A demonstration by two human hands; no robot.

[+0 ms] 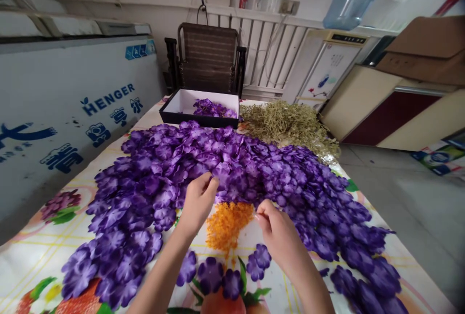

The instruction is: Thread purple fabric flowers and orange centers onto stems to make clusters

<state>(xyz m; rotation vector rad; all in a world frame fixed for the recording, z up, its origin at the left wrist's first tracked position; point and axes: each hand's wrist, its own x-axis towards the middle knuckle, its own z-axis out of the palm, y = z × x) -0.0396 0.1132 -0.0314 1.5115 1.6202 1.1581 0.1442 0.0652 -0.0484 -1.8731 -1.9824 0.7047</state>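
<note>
My left hand point(198, 201) is closed in a pinch over the near edge of a large heap of purple artificial flower petals point(232, 161); what is between its fingertips, if anything, is hidden. To the right, my right hand point(275, 224) is also pinched closed, and I cannot make out anything in it. Between the two hands lies a small pile of orange flower centres point(228, 226). Several loose purple blossoms point(210, 274) rest on the cloth nearer to me, below the orange pile.
A black box with a white inside point(181, 103) holds more purple flowers at the table's far end. Beside it sits a bundle of dry greenish stems point(286, 122). Beyond stands a brown folding chair point(209, 54). A white freezer point(72, 110) borders the left side.
</note>
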